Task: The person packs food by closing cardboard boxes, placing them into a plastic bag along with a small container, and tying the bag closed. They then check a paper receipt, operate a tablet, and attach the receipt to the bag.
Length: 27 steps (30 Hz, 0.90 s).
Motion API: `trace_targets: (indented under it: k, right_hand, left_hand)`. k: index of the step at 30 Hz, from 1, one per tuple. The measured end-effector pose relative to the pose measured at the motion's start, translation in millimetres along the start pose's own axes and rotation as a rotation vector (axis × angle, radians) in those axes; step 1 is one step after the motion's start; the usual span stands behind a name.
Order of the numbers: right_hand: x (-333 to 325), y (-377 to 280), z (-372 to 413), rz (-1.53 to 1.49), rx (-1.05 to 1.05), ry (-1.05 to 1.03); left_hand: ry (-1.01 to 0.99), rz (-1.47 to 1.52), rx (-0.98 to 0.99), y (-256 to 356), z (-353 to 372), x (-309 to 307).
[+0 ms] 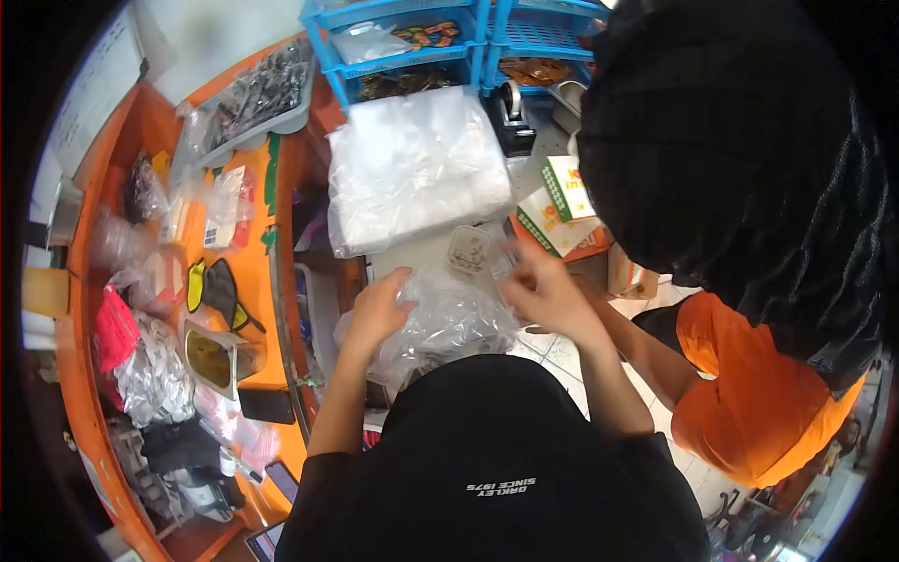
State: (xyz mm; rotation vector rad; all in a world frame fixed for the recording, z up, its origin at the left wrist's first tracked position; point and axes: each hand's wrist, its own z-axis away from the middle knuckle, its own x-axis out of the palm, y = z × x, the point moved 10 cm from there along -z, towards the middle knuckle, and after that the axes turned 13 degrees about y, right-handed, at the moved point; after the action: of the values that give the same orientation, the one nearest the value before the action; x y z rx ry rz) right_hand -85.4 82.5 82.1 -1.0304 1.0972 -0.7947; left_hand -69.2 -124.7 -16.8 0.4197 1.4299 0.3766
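Note:
A crumpled clear plastic bag [449, 314] lies in front of me between both hands. My left hand [382, 304] is at its left side, thumb and fingers apart. At the bag's right side is my right hand [541, 286], slightly blurred, with bent fingers spread and nothing visible in them. A small clear plastic container [471, 251] with brown bits stands just beyond the bag, close to my right fingertips. Behind it lies a large stack of white plastic bags [417, 169].
Close on my right stands a person in a black head covering [730, 140] and orange clothing [749, 403]. Printed food boxes [548, 220] and a tape dispenser [512, 117] are at the back right. Blue racks [403, 66] rise behind; an orange shelf [257, 272] with clutter runs along the left.

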Motion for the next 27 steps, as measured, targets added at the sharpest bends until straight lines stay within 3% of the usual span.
trace_targets:
  k: [2, 3, 5, 6, 7, 8, 9, 10, 11, 12, 13, 14, 15, 16, 18, 19, 21, 23, 25, 26, 27]
  right_hand:
    - [56.2, 14.1, 14.8, -0.181, -0.002, -0.277]
    - [73.6, 16.1, 15.5, -0.09, -0.112, -0.263]
    - [104.6, 43.1, 13.8, -0.009, -0.218, -0.249]
    - [110.8, 64.7, 5.4, 0.211, -0.326, -0.125]
    - [111.5, 71.7, 1.9, 0.43, -0.428, 0.006]
    - [113.7, 66.8, 5.2, 0.426, -0.43, 0.012]
    - [116.8, 70.3, 9.9, 0.633, -0.395, 0.01]
    - [117.6, 75.3, 12.8, 0.842, -0.355, 0.006]
    - [118.6, 75.6, 15.1, 0.841, -0.349, 0.01]
    - [122.8, 94.8, 18.2, 0.89, -0.197, -0.101]
    - [126.1, 114.1, 26.2, 0.934, -0.042, -0.216]
    - [125.0, 114.9, 30.4, 0.934, -0.038, -0.211]
    - [120.6, 109.1, 31.9, 0.978, -0.098, -0.151]
    - [117.1, 102.9, 33.8, 1.022, -0.156, -0.093]
    - [112.6, 96.3, 33.5, 1.02, -0.139, -0.081]
    - [111.2, 94.1, 33.1, 1.018, -0.129, -0.077]
    - [112.7, 106.6, 29.4, 1.029, -0.117, -0.039]
    - [112.2, 110.1, 24.9, 1.039, -0.104, 0.003]
    - [119.3, 91.9, 24.3, 0.834, -0.231, 0.059]
    - [122.5, 93.9, 20.9, 0.834, -0.224, 0.067]
    - [129.5, 90.0, 17.6, 0.614, -0.248, 0.068]
  left_hand:
    - [0.178, 0.385, 0.082, -6.7, -8.8, -14.1]
    - [0.18, 0.381, 0.072, -10.8, -11.9, -16.8]
    - [0.093, 0.902, -0.048, -17.1, -14.0, -16.3]
    - [0.094, 0.896, -0.047, -15.8, -11.4, -21.8]
    - [0.051, 1.08, -0.174, -18.9, -7.6, -22.2]
    - [0.006, 1.261, -0.303, -22.7, -4.8, -19.3]
    - [0.003, 1.256, -0.301, -30.6, -5.0, -19.0]
    - [0.159, 1.121, -0.217, -48.1, -7.7, -32.2]
    - [0.308, 0.982, -0.133, -50.6, -7.5, -53.3]
    - [0.299, 0.981, -0.132, -51.0, -5.0, -57.7]
    - [0.554, 0.408, -0.037, -52.2, 6.4, -90.2]
    - [0.775, -0.179, 0.065, -30.0, 21.1, -123.4]
    - [0.893, -0.282, 0.084, -7.9, 32.7, -140.1]
    - [0.891, -0.278, 0.093, 5.1, 37.9, -142.3]
    - [0.683, 0.151, 0.326, 36.7, 40.5, -128.1]
    - [0.682, 0.152, 0.335, 36.8, 40.0, -116.7]
    - [0.183, 0.124, 0.514, 40.1, 31.9, -29.7]
    - [0.213, 0.038, 0.567, 29.6, 28.4, -10.5]
    - [0.235, -0.041, 0.621, 24.8, 29.8, 1.6]
    - [0.204, 0.053, 0.559, 25.3, 27.4, 4.3]
    - [0.169, 0.147, 0.495, 23.5, 27.0, 7.7]
